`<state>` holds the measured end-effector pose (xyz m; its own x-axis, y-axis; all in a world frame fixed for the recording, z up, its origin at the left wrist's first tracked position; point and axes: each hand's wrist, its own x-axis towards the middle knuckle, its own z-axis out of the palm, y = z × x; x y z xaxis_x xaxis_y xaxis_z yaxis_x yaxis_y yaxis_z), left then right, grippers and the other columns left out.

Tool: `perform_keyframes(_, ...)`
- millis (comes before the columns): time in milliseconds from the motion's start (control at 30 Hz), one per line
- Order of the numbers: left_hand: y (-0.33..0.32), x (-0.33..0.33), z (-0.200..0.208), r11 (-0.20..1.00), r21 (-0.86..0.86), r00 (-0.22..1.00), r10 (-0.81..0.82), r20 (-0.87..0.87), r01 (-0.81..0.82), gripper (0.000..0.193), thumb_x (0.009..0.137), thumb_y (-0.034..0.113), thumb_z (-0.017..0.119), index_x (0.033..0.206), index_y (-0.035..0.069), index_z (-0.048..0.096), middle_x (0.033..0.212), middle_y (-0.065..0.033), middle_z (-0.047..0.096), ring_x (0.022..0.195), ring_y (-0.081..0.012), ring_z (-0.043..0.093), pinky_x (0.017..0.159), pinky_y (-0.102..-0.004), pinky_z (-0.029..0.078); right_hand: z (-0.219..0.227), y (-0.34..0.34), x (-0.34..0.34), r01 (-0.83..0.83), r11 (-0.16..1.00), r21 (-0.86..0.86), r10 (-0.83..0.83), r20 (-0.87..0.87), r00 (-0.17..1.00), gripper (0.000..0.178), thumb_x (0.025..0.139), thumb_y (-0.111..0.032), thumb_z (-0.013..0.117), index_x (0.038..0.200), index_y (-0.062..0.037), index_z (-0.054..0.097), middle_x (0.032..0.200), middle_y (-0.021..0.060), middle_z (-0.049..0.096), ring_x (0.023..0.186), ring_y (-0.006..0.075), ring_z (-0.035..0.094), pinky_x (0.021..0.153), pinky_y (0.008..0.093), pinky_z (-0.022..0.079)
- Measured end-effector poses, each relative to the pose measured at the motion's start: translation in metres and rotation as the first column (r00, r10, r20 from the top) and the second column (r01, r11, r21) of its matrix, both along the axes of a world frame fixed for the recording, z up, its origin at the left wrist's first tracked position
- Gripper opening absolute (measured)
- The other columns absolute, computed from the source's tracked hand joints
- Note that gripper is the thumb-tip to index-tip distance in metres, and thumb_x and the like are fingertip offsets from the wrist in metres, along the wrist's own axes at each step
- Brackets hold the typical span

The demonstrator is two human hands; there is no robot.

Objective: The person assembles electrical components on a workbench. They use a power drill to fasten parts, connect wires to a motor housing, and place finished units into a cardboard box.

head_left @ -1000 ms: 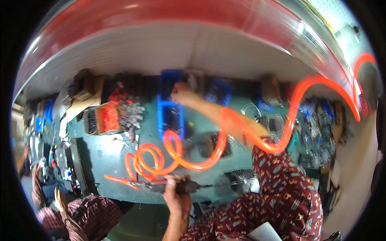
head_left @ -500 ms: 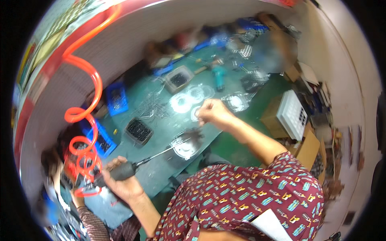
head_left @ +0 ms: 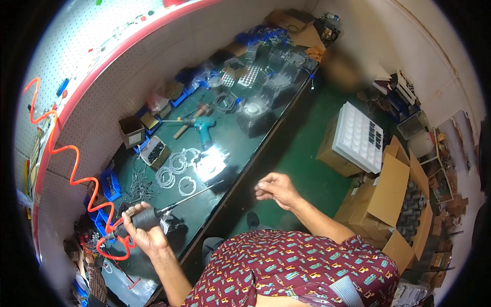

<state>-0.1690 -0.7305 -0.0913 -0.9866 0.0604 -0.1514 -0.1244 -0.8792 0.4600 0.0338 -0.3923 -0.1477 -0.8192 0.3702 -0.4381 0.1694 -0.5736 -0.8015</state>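
Screwdriver (head_left: 146, 219), powered, dark-bodied, long-shafted: one, held above the near-left part of the green workbench (head_left: 225, 135), its long axis slanting across the surface, tip pointing toward the bench's front edge and just short of it. Left hand (head_left: 147, 236): clamped around the body, so by far the nearer; its forearm rose over the bench's front edge. Right hand (head_left: 276, 189): well apart from the left, outside the bench's front edge, off beyond the tip, fingers curled toward thumb; whether it pinched anything small could not be told. Hose (head_left: 76, 163), orange, coiled: at the bench's left. Drill (head_left: 203, 132), teal: lying on the bench, beyond the shaft.
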Motion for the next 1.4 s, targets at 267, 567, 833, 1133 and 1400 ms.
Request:
perform_keyframes(267, 0.137, 0.030, 0.035, 0.994, -0.054, 0.995, -0.093, 0.022, 0.094, 0.018, 0.099, 0.019, 0.063, 0.089, 0.005, 0.062, 0.090, -0.0074, 0.064, 0.090, -0.0226, 0.063, 0.098, -0.0458, 0.053, -0.009, 0.085, 0.073, 0.154, 0.980, -0.129, -0.162, -0.057, 0.985, 0.006, 0.091, 0.001, 0.069, 0.089, 0.0001, 0.064, 0.096, 0.0154, 0.071, 0.082, 0.0211, 0.072, 0.077, 0.0354, 0.064)
perform_keyframes(567, 0.224, 0.012, 0.032, 0.987, -0.002, 0.987, -0.160, -0.003, 0.160, 0.017, 0.096, 0.020, 0.068, 0.093, 0.005, 0.062, 0.092, -0.0092, 0.067, 0.093, -0.0250, 0.065, 0.100, -0.0475, 0.052, 0.002, 0.144, 0.022, 0.154, 0.985, -0.078, -0.169, -0.257, 0.952, 0.019, 0.091, 0.002, 0.069, 0.110, 0.0024, 0.066, 0.097, 0.0111, 0.071, 0.088, 0.0206, 0.072, 0.083, 0.0372, 0.063)
perform_keyframes(833, 0.305, -0.029, 0.019, 0.986, 0.023, 0.984, -0.164, 0.067, 0.163, 0.017, 0.095, 0.022, 0.069, 0.092, 0.006, 0.065, 0.090, -0.0042, 0.067, 0.093, -0.0191, 0.062, 0.101, -0.0440, 0.050, 0.005, 0.223, -0.030, 0.131, 0.989, 0.061, -0.120, -0.164, 0.979, 0.018, 0.091, 0.001, 0.070, 0.108, 0.0039, 0.064, 0.099, 0.0159, 0.072, 0.087, 0.0233, 0.073, 0.080, 0.0375, 0.064)
perform_keyframes(1133, 0.352, -0.061, 0.015, 0.988, 0.051, 0.981, -0.154, 0.116, 0.149, 0.015, 0.095, 0.020, 0.070, 0.097, 0.006, 0.062, 0.093, -0.0068, 0.067, 0.093, -0.0209, 0.065, 0.104, -0.0431, 0.049, 0.019, 0.272, -0.069, 0.076, 0.993, 0.095, -0.060, -0.166, 0.984, 0.019, 0.096, -0.006, 0.066, 0.113, 0.0007, 0.060, 0.104, 0.0166, 0.071, 0.097, 0.0266, 0.072, 0.085, 0.0381, 0.062)
perform_keyframes(1400, 0.376, -0.067, 0.013, 0.993, 0.090, 0.990, -0.092, 0.108, 0.082, 0.016, 0.097, 0.017, 0.067, 0.100, 0.003, 0.061, 0.095, -0.0091, 0.064, 0.095, -0.0234, 0.063, 0.104, -0.0449, 0.050, 0.013, 0.305, -0.090, -0.007, 1.000, 0.027, 0.012, -0.172, 0.985, 0.022, 0.099, -0.010, 0.062, 0.118, 0.0007, 0.055, 0.114, 0.0210, 0.067, 0.104, 0.0309, 0.071, 0.087, 0.0392, 0.061)
